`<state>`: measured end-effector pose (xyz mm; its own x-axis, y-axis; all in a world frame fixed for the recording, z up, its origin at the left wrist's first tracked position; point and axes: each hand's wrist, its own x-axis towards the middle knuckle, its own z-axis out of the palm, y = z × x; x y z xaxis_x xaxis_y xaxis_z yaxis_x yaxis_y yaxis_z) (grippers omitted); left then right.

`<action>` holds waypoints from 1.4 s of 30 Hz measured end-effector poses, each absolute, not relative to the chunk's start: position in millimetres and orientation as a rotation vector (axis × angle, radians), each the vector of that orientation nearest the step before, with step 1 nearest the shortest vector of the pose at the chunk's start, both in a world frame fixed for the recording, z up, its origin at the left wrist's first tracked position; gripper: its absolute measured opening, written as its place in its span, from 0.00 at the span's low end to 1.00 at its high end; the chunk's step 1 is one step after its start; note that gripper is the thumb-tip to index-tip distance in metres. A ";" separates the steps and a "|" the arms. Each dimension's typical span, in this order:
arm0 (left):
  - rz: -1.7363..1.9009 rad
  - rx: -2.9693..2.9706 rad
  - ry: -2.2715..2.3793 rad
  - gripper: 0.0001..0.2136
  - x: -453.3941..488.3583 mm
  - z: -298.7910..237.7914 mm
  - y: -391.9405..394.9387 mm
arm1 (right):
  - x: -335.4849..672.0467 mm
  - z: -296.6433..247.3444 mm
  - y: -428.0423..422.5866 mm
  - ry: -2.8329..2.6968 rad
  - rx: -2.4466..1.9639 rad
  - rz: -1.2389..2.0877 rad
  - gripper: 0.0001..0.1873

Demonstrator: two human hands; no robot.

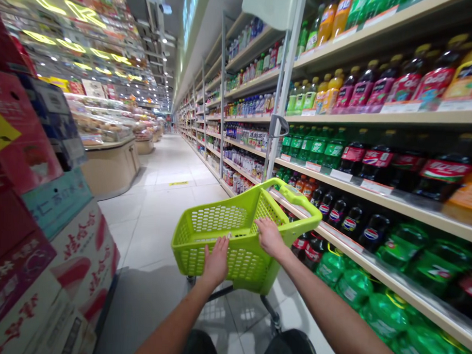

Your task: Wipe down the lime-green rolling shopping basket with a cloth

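Note:
A lime-green plastic shopping cart (241,257) with honeycomb holes stands sideways in front of me on a dark metal frame. My left hand (216,262) holds its near side, with the fingertips over the top rim and the thumb apart. To its right, my right hand (270,238) is closed over the same rim, beside the upright divider near the handle. The push handle (301,200) points to the right, toward the shelves, with neither hand on it. Little of the basket floor shows; I cannot make out any goods in it.
Drink shelves (377,117) full of bottles run along the right, close to the handle. Stacked drink cartons (82,249) rise on the left. Beyond them stands a rounded display counter (110,165) with packaged goods. A tiled aisle (159,169) runs ahead.

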<state>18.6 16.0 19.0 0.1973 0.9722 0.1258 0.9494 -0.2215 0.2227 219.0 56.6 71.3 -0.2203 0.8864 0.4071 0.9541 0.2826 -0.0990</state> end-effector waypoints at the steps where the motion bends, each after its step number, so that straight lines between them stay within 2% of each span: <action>1: 0.407 2.320 1.892 0.34 21.1 21.7 15.7 | 207.4 68.3 56.0 -2.155 -1.665 -0.149 0.24; 6: 0.946 2.290 1.645 0.28 61.8 40.6 25.9 | 190.9 68.1 55.0 -1.899 -1.594 0.474 0.33; 10: 1.229 2.287 1.319 0.21 110.2 53.5 45.1 | 212.4 72.1 55.6 -1.779 -1.401 0.584 0.35; 12: 1.180 2.279 1.320 0.19 125.5 54.6 51.8 | 227.6 74.6 54.9 -1.806 -1.372 0.457 0.35; 17: 0.958 2.393 1.500 0.17 134.3 44.9 53.5 | 264.1 76.1 51.0 -1.931 -1.587 -0.225 0.28; 21: 0.893 2.511 1.538 0.14 109.7 35.9 49.4 | 278.4 68.1 48.5 -2.069 -1.619 -0.485 0.21; 27: 0.911 2.436 1.722 0.16 43.3 11.8 44.9 | 265.2 61.1 41.8 -1.986 -1.612 -0.599 0.18; 35: 0.982 2.520 1.622 0.16 73.5 14.3 50.6 | 236.2 52.5 34.7 -2.038 -1.560 -0.594 0.16; 42: 0.865 2.377 2.047 0.17 -34.4 -6.2 47.3 | 243.1 49.6 37.3 -1.952 -1.550 -0.638 0.16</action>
<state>-34.4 47.3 -6.2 0.0701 0.8861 0.4582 0.9461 -0.2047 0.2511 243.1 37.3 49.6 -0.1744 0.7084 0.6839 0.9756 0.2183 0.0227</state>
